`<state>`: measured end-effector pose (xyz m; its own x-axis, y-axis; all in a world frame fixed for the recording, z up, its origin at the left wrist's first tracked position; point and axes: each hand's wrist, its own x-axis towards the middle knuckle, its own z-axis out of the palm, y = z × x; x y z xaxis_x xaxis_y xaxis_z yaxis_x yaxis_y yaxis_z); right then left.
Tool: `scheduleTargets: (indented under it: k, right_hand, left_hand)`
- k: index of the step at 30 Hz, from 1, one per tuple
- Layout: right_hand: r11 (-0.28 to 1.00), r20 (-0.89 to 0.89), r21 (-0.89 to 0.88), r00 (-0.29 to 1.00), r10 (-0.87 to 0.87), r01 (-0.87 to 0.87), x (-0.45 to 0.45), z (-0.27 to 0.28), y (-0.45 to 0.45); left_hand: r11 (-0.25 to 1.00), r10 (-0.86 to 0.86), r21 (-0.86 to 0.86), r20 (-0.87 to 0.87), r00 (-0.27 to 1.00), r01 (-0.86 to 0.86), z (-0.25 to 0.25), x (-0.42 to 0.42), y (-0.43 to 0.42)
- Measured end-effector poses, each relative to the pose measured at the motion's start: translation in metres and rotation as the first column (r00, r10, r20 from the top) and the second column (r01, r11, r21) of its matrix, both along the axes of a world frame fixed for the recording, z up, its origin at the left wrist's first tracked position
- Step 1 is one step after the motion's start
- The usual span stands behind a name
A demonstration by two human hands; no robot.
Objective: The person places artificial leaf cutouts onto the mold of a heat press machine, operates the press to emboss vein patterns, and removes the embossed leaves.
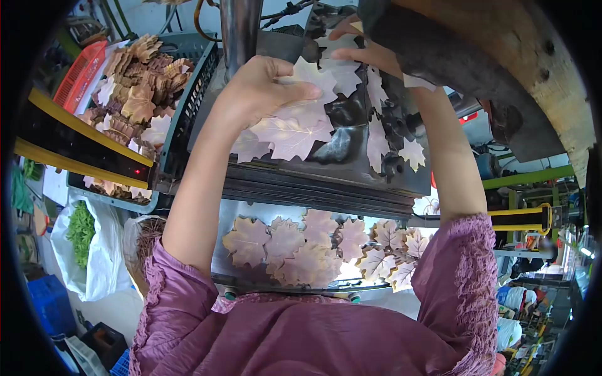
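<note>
Across the black plate (323, 168), overlapping pale maple-shaped leaves (291, 135), directly under both hands. Left hand (269, 88) with fingers curled and thumb laid along a leaf; hard to make out whether pinching or only pressing. Right hand (370, 53) toward the far end of the plate, with fingers spread near more leaves, partly behind a dark curved machine part (439, 53); grip unclear from this view.

Likeliest trouble, as a judgement: dragging a neighbouring leaf along with the touched one, because of so much overlap. Also possible: creasing or tearing a thin lobe under too firm a thumb. At the plate's right side, a small leaf (412, 153) close to the edge, easy to knock off with a forearm. More serious, perhaps, trapping fingers in case of any movement of the heavy metal overhead.

Around the work, a thick metal column (241, 37) just beside the left hand, limiting reach there; on the other side, the curved part, close over the right wrist. Beneath the stacked slabs (313, 191), more leaves (307, 263), near the shirt (301, 338) and liable to snagging. To the left, a green crate (207, 69) heaped with brownish leaves (138, 103), a red basket (75, 78) alongside, and a black-and-yellow bar (81, 135) crossing in front
</note>
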<state>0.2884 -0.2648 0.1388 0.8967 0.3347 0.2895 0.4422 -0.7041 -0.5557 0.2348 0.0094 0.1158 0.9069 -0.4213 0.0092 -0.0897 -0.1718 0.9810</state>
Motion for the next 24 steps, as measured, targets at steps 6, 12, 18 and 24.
scheduleTargets:
  k: [6, 12, 18, 24]
  right_hand:
    - [0.993, -0.054, 0.106, 0.997, -0.048, 0.053, -0.042, 0.004, 0.035]
    - [0.997, -0.22, -0.074, 0.975, 0.017, -0.034, -0.046, 0.004, 0.019]
    - [0.967, -0.163, -0.236, 0.985, 0.053, -0.091, -0.084, 0.03, 0.045]
    - [0.934, -0.057, -0.353, 0.998, 0.031, -0.049, -0.096, 0.029, 0.043]
  left_hand:
    - [0.999, -0.001, 0.037, -0.012, 1.0, 0.001, -0.003, -0.004, -0.01]
    - [0.991, -0.084, -0.107, 0.019, 0.996, 0.085, -0.015, -0.007, 0.018]
    - [0.974, 0.147, -0.175, -0.012, 0.989, -0.147, -0.048, -0.008, 0.058]
    - [0.875, 0.205, 0.348, 0.36, 0.91, -0.335, -0.045, -0.024, 0.042]
